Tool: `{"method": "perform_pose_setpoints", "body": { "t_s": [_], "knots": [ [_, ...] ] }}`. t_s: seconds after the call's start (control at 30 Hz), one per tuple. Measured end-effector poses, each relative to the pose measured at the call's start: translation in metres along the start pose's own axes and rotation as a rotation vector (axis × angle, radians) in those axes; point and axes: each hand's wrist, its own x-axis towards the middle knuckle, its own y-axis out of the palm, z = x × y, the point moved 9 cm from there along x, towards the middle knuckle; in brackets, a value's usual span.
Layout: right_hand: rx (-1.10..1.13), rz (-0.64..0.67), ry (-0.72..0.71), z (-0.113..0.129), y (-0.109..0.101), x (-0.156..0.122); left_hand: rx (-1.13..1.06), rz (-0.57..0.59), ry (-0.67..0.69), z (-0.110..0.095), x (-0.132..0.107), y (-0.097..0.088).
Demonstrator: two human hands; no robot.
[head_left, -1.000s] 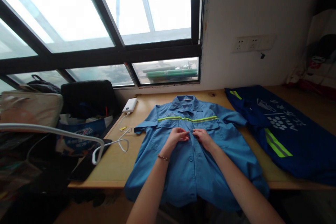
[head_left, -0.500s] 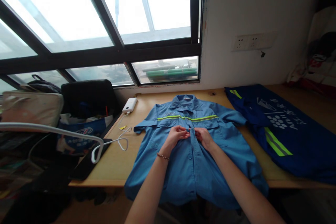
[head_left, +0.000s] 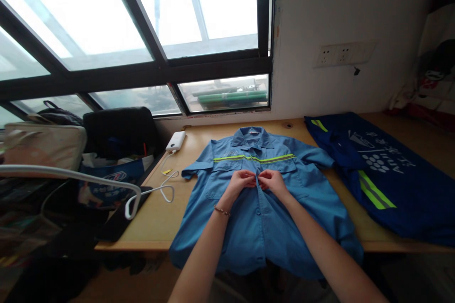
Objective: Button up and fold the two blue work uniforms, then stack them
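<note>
One short-sleeved blue shirt lies front up on the wooden table, collar toward the window, hem reaching past the near edge. Both hands work its front opening below the yellow-green chest stripe: the left hand, bracelet on its wrist, pinches cloth there; the right hand pinches the opposite edge, fingertips close together. From where I stand, a navy garment lies to the right, a white device to the left.

Shirt placket partly hidden behind fingers, navy garment cut off right
</note>
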Motion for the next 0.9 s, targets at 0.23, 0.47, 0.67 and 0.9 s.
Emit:
{"method": "perform_pose_setpoints", "body": {
  "t_s": [0.23,0.47,0.67,0.9],
  "knots": [
    [-0.741,-0.219,-0.330,0.030,0.003,-0.015,0.141,-0.184,0.067,0.001,0.003,-0.001],
    [-0.837,-0.171,-0.303,0.024,0.014,-0.016,-0.050,-0.246,-0.014,0.021,0.006,-0.013],
    [-0.762,-0.167,-0.302,0.022,0.016,-0.016,-0.127,-0.243,-0.003,0.021,0.007,-0.017],
    [-0.773,-0.218,-0.532,0.049,0.022,-0.034,-0.165,-0.289,0.017,0.018,0.005,-0.018]
  ]
}}
